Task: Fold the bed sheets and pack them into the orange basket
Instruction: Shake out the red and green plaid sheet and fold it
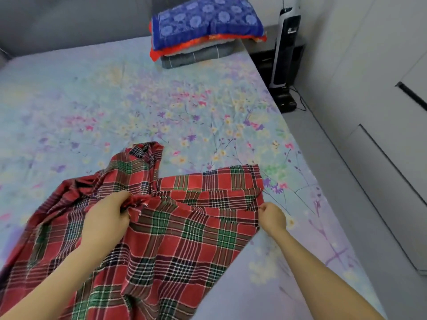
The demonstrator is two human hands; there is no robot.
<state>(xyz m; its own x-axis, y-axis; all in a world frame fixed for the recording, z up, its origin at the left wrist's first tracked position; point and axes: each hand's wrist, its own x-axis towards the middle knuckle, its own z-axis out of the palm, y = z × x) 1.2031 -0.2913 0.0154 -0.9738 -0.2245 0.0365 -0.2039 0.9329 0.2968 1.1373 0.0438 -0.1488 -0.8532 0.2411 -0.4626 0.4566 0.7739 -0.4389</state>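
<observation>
So the red, green and white plaid bed sheet (184, 229) lies rumpled on the near part of the bed with the pale blue flowered cover (138, 100), its right end folded over. The left hand (106, 215) has its fingers clenched round a bunched, frayed edge near the sheet's middle. The right hand (272, 218) pinches the sheet's right edge. At the far end, a blue flowered pillow (208, 19) tops a stack of folded linens (196, 57). A tall black-and-white appliance (286, 47) stands right of the bed.
</observation>
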